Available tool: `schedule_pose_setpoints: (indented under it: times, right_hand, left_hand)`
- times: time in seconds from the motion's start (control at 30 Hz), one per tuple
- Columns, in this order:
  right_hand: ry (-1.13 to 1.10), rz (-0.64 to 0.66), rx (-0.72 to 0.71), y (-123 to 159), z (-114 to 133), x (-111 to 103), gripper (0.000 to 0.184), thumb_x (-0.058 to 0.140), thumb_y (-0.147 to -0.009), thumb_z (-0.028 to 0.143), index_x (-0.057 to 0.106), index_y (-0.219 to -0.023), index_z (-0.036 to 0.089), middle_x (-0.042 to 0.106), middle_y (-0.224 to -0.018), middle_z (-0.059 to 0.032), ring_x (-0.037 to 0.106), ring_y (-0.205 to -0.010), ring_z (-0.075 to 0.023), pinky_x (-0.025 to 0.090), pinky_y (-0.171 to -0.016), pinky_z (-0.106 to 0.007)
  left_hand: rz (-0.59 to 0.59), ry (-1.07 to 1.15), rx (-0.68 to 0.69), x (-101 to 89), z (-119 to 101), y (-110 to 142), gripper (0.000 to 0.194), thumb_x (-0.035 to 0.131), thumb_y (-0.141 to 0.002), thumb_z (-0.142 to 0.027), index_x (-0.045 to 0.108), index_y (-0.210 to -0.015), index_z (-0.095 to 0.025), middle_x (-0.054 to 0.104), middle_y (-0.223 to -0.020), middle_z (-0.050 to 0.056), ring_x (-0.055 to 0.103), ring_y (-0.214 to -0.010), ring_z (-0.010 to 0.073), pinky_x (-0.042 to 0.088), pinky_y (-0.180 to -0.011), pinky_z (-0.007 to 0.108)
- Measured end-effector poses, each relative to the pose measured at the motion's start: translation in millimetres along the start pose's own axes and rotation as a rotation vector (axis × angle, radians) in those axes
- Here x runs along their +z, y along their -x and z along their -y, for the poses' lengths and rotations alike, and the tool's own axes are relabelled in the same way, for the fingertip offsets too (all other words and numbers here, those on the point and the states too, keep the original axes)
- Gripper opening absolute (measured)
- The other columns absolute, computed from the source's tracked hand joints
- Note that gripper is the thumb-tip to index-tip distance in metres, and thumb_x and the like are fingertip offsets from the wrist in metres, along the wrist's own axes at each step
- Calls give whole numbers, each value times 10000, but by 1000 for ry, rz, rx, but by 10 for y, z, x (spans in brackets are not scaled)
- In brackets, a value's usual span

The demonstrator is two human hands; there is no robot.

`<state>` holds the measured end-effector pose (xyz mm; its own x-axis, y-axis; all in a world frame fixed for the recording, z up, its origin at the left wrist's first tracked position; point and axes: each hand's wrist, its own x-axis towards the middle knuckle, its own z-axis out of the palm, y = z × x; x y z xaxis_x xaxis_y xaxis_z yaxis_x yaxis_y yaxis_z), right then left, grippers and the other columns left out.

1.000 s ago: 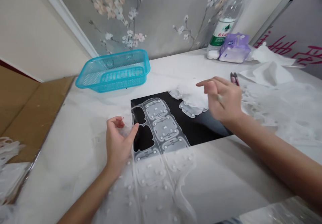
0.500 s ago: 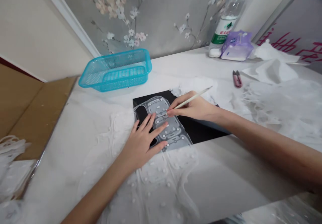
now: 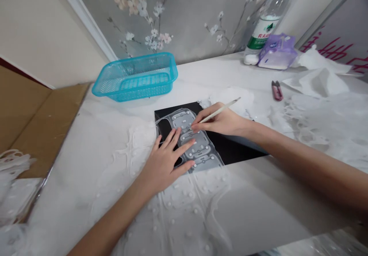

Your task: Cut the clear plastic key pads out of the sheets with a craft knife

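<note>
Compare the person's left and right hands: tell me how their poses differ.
The left hand lies palm down with its fingers spread, while the right hand has its fingers bent together. The right hand grips a slim pale tool; the left hand has none. Both have fingers over the translucent sheet.

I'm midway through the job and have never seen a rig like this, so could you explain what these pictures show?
There is no machine: these are a person's two bare hands, seen from one camera worn on the head. The left hand lies spread on a translucent moulded sheet, which partly overlaps a black mat. The right hand holds a thin, pale, pen-like tool over that sheet. Beyond them on the white table are a blue basket, a bottle and a purple packet; pink snips lie toward the right.
</note>
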<state>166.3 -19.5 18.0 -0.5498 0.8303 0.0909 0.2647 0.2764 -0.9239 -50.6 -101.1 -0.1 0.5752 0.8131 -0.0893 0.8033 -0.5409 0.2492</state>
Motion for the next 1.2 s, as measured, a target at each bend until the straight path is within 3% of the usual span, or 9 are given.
schedule_pose_setpoints:
  times: [0.23, 0.4, 0.53, 0.7, 0.83, 0.97, 1.2]
  right_hand:
    - [124, 32, -62, -27, -8, 5, 116, 648, -774, 228, 709, -761, 130, 700, -688, -46, 606, -590, -116, 455, -526, -220]
    - [347, 229, -185, -102, 128, -100, 123, 606, -797, 176, 714, -743, 151, 688, -696, -31, 591, -604, -114, 433, -552, -233]
    - [375, 313, -115, -184, 240, -251, 125, 641, -732, 107, 706, -651, 176, 661, -595, -2, 575, -536, -109, 418, -503, -229]
    - [287, 296, -51, -205, 209, -340, 135, 647, -715, 105, 712, -637, 194, 671, -589, -8, 592, -538, -125, 434, -472, -229]
    - [131, 265, -20, -186, 124, -244, 60, 670, -733, 174, 727, -712, 177, 688, -646, -20, 607, -588, -126, 461, -513, -227]
    - [31, 273, -13, -204, 103, -119, 102, 662, -751, 220, 718, -748, 135, 688, -675, -36, 594, -601, -120, 460, -527, -228]
    - [197, 287, 33, -199, 218, -260, 127, 641, -711, 76, 699, -638, 161, 658, -587, -5, 568, -553, -108, 415, -490, -220]
  left_hand:
    - [-28, 12, 9, 12, -6, 2, 529, 420, -925, -510, 336, -1425, -362, 180, -1560, 96, 184, -1423, 315, 196, -1081, 619]
    - [-30, -3, 8, 13, -7, 0, 518, 420, -925, -512, 349, -1417, -368, 177, -1561, 95, 192, -1422, 316, 179, -1076, 636]
    - [-22, 14, 3, -1, -11, -4, 518, 439, -920, -502, 357, -1413, -367, 188, -1559, 94, 199, -1418, 326, 170, -1075, 645]
    - [-17, 22, 2, -17, -24, 6, 520, 420, -925, -510, 344, -1420, -369, 180, -1559, 100, 191, -1420, 321, 168, -1077, 640]
    - [-17, 9, -1, -13, -25, 4, 518, 365, -934, -538, 332, -1424, -374, 178, -1555, 117, 166, -1428, 305, 167, -1076, 642]
    - [-14, 15, -8, -8, -21, 0, 516, 374, -929, -545, 353, -1416, -373, 185, -1556, 107, 183, -1420, 329, 162, -1074, 652]
    - [-13, 11, -7, -13, -22, 3, 512, 361, -935, -541, 343, -1419, -376, 174, -1556, 118, 172, -1426, 312, 162, -1077, 644]
